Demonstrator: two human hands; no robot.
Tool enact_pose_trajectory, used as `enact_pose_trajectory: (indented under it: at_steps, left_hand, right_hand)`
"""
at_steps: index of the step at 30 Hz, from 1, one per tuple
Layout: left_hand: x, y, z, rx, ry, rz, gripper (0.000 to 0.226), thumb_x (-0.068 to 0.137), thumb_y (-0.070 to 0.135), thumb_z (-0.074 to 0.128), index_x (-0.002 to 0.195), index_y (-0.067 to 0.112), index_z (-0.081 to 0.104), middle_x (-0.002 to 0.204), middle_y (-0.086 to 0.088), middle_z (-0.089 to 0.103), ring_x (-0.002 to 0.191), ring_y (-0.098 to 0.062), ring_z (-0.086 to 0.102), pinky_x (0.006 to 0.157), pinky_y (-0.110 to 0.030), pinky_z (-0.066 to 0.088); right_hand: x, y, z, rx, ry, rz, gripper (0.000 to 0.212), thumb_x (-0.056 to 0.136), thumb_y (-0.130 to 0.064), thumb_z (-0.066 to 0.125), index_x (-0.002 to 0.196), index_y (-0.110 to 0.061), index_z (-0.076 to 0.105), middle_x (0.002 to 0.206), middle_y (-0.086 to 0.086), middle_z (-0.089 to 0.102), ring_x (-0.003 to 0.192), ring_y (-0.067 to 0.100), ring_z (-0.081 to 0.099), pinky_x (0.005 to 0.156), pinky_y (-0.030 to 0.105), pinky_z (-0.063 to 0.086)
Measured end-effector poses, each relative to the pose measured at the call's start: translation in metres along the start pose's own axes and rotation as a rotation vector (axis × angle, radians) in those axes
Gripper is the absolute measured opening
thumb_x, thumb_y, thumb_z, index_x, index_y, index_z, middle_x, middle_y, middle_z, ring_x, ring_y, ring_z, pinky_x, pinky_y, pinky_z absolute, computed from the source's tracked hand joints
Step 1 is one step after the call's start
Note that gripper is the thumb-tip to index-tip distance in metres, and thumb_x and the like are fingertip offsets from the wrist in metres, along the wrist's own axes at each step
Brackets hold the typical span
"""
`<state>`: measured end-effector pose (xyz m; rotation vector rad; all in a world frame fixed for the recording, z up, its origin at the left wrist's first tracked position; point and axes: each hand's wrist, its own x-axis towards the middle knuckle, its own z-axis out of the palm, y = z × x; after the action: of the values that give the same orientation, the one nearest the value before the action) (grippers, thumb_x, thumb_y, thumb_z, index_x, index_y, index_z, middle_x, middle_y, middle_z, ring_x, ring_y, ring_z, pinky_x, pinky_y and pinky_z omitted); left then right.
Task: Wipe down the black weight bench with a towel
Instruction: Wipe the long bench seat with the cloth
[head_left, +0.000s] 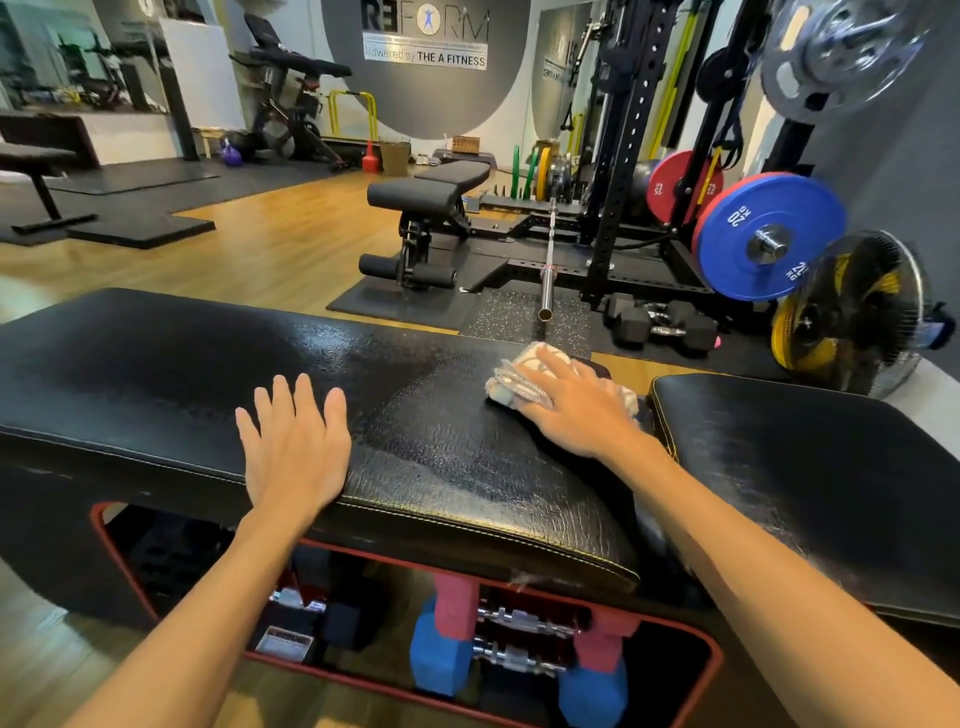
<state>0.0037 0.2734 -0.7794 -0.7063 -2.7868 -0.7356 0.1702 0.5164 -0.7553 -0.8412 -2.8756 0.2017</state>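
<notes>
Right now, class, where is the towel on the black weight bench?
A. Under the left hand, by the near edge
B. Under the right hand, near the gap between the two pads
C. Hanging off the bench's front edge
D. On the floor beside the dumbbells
B: the right hand presses the towel flat onto the bench, while the left hand lies bare on the pad.

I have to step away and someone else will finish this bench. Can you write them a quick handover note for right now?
Left hand: flat and open on the near edge of the long black bench pad, holding nothing.
Right hand: pressing the folded towel onto the far right end of that pad; the grip is a flat palm over the cloth.
Done: the pad's middle shows wet, glossy streaks, so it seems wiped there.
Left: the left part looks duller and may still need wiping. The separate pad on the right also shows streaks; I cannot tell if it is finished.
</notes>
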Motion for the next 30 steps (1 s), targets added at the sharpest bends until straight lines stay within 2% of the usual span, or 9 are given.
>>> enact_pose_trajectory:
  at_steps: [4, 8, 12, 14, 16, 19, 22, 26, 30]
  left_hand:
    - [-0.001, 0.001, 0.0, 0.044, 0.015, 0.011, 0.064, 0.1, 0.045, 0.013, 0.151, 0.008, 0.026, 0.159, -0.014, 0.023, 0.147, -0.032, 0.013, 0.119, -0.052, 0.004]
    - [-0.002, 0.0, 0.0, 0.041, 0.001, 0.014, 0.066, 0.1, 0.047, 0.012, 0.152, 0.008, 0.024, 0.16, -0.014, 0.02, 0.148, -0.032, 0.011, 0.119, -0.052, 0.001]
    - [-0.002, 0.002, 0.001, 0.069, 0.014, 0.034, 0.069, 0.099, 0.049, 0.009, 0.152, 0.007, 0.024, 0.159, -0.016, 0.02, 0.148, -0.033, 0.011, 0.119, -0.052, 0.001]
    - [0.0, -0.001, 0.004, 0.129, 0.023, 0.06, 0.081, 0.093, 0.052, -0.008, 0.15, 0.006, 0.028, 0.158, -0.017, 0.023, 0.147, -0.035, 0.012, 0.118, -0.054, 0.004]
    - [0.004, -0.008, 0.009, 0.226, 0.022, 0.109, 0.104, 0.079, 0.052, -0.032, 0.145, 0.007, 0.034, 0.154, -0.019, 0.028, 0.143, -0.039, 0.015, 0.116, -0.058, 0.008]
    - [0.01, -0.015, 0.016, 0.309, 0.005, 0.116, 0.118, 0.07, 0.05, -0.045, 0.141, 0.007, 0.039, 0.152, -0.02, 0.03, 0.141, -0.041, 0.015, 0.114, -0.06, 0.009]
    - [0.013, -0.016, 0.018, 0.301, 0.011, 0.102, 0.107, 0.078, 0.049, -0.036, 0.142, 0.009, 0.039, 0.155, -0.017, 0.028, 0.144, -0.039, 0.014, 0.114, -0.058, 0.008]
    - [0.014, -0.017, 0.022, 0.291, 0.046, 0.112, 0.094, 0.081, 0.046, -0.023, 0.142, 0.01, 0.038, 0.156, -0.014, 0.027, 0.145, -0.036, 0.014, 0.115, -0.058, 0.011]
    - [0.011, -0.012, 0.017, 0.108, 0.055, 0.054, 0.087, 0.085, 0.057, -0.009, 0.147, 0.011, 0.033, 0.157, -0.01, 0.027, 0.146, -0.031, 0.016, 0.117, -0.054, 0.01]
  right_hand:
    - [-0.048, -0.005, 0.001, 0.03, 0.004, -0.035, 0.058, 0.095, -0.067, 0.03, 0.15, -0.05, 0.026, 0.166, -0.015, 0.005, 0.151, 0.028, 0.009, 0.117, 0.055, 0.013]
    - [-0.097, -0.015, 0.002, 0.037, 0.033, -0.084, 0.076, 0.079, -0.077, 0.01, 0.149, -0.053, 0.025, 0.165, -0.02, 0.004, 0.151, 0.024, 0.009, 0.114, 0.052, 0.015]
    - [-0.129, -0.019, 0.004, 0.071, 0.059, -0.128, 0.073, 0.08, -0.076, 0.011, 0.148, -0.055, 0.025, 0.164, -0.023, 0.002, 0.152, 0.023, 0.005, 0.115, 0.051, 0.014]
    - [-0.132, -0.02, 0.005, 0.067, 0.058, -0.135, 0.071, 0.081, -0.075, 0.012, 0.148, -0.056, 0.024, 0.163, -0.024, 0.001, 0.152, 0.023, 0.004, 0.115, 0.051, 0.013]
    - [-0.122, -0.018, 0.004, 0.057, 0.035, -0.119, 0.073, 0.08, -0.077, 0.01, 0.149, -0.056, 0.022, 0.164, -0.023, 0.002, 0.152, 0.023, 0.005, 0.116, 0.052, 0.013]
    - [-0.081, -0.011, 0.0, 0.029, 0.02, -0.089, 0.079, 0.077, -0.08, 0.008, 0.15, -0.053, 0.024, 0.164, -0.017, 0.009, 0.149, 0.026, 0.012, 0.115, 0.054, 0.018]
    - [-0.019, 0.002, -0.003, -0.006, 0.006, -0.038, 0.084, 0.078, -0.082, 0.009, 0.151, -0.045, 0.029, 0.164, -0.011, 0.014, 0.146, 0.031, 0.018, 0.113, 0.058, 0.023]
    - [0.052, 0.01, -0.002, -0.059, 0.012, 0.009, 0.067, 0.092, -0.074, 0.024, 0.149, -0.039, 0.035, 0.16, -0.008, 0.022, 0.139, 0.038, 0.03, 0.107, 0.06, 0.026]
    - [0.085, 0.004, -0.003, -0.066, 0.005, 0.029, 0.066, 0.093, -0.071, 0.026, 0.148, -0.036, 0.038, 0.158, -0.004, 0.028, 0.136, 0.041, 0.033, 0.106, 0.059, 0.026]
